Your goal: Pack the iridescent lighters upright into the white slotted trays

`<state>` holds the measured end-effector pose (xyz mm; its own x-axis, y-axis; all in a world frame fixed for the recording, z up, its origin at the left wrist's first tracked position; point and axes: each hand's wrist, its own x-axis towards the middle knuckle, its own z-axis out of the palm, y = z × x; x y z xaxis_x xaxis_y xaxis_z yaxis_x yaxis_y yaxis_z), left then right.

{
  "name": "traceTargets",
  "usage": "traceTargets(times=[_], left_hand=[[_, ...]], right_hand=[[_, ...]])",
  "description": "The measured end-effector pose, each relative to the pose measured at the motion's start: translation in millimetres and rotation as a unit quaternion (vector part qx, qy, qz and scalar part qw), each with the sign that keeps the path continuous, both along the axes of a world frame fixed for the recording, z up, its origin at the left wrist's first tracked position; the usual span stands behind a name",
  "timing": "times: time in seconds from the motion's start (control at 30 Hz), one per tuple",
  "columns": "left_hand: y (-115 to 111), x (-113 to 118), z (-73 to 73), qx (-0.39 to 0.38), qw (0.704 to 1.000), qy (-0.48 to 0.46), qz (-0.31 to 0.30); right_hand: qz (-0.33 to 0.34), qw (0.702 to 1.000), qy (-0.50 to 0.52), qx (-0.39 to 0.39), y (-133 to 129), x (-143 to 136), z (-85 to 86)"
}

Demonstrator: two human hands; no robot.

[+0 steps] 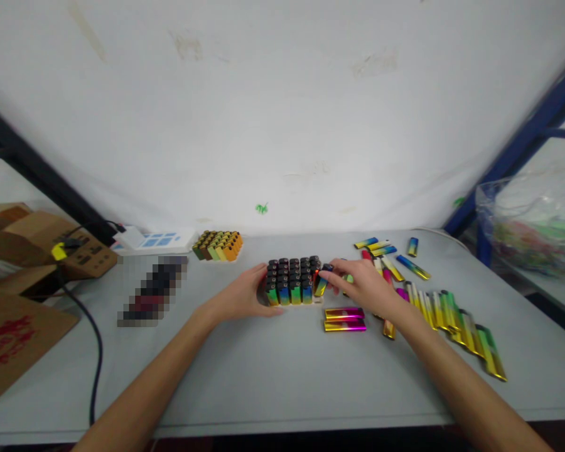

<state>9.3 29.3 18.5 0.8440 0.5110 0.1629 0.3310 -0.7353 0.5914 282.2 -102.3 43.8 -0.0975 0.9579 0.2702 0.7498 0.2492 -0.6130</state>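
Rows of black-topped lighters (289, 282) with green, blue and yellow bodies stand upright in a pale tray (317, 301). My left hand (245, 292) is around the left side of this tray, its thumb along the front edge and its fingers behind. Between the thumb and fingers of my right hand (358, 282) is a single lighter (321, 285), blue to yellow with a black top, slightly tilted at the tray's front right corner. Two gold-and-magenta metallic lighter-shaped pieces (344, 319) lie flat just in front of the tray.
Many metallic pieces (452, 317) lie spread on the right of the grey table (263, 389). At the back left stand a second block of lighters (217, 245) and a white power strip (155, 240). Cardboard boxes (37, 245), a black cable (96, 351) and a plastic bag (537, 226) flank the table.
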Motion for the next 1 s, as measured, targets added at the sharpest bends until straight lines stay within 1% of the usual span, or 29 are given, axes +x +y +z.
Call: traceTargets(times=[0.2, 0.3, 0.4, 0.5, 0.67, 0.73, 0.8, 0.9, 0.93, 1.0], left_hand=[[0.2, 0.1, -0.9, -0.002, 1.0, -0.002, -0.004], [-0.1, 0.0, -0.7, 0.003, 1.0, -0.004, -0.005], [-0.3, 0.0, -0.5, 0.004, 1.0, -0.003, -0.002], [-0.5, 0.5, -0.2, 0.002, 1.0, 0.001, -0.005], [-0.7, 1.0, -0.1, 0.008, 1.0, 0.0, 0.004], [-0.6, 0.8, -0.4, 0.009, 1.0, 0.0, 0.005], [-0.4, 0.5, -0.7, 0.008, 1.0, -0.002, 0.001], [-0.2, 0.0, -1.2, 0.006, 1.0, -0.003, -0.003], [-0.2, -0.1, -1.3, 0.006, 1.0, -0.001, -0.002], [-0.2, -0.3, -1.3, 0.005, 1.0, 0.002, 0.001]], right_hand=[[0.02, 0.997, -0.077, -0.017, 2.7, 4.9, -5.5], [0.013, 0.991, -0.13, -0.009, 0.5, 8.9, -3.8], [0.01, 0.987, -0.161, -0.01, -2.3, 10.8, -0.9], [0.013, 0.984, -0.176, -0.016, -2.2, 5.0, -0.1], [-0.003, 0.983, -0.185, -0.01, 2.8, -14.9, -6.4], [0.006, 0.984, -0.176, -0.014, 3.2, -16.9, -7.4], [0.03, 0.986, -0.16, -0.025, 1.6, -12.6, -5.9], [0.055, 0.989, -0.124, -0.049, -1.8, 4.1, -1.5], [0.05, 0.99, -0.118, -0.053, -2.3, 11.8, -0.5], [0.014, 0.991, -0.127, -0.042, -1.6, 30.0, -0.8]])
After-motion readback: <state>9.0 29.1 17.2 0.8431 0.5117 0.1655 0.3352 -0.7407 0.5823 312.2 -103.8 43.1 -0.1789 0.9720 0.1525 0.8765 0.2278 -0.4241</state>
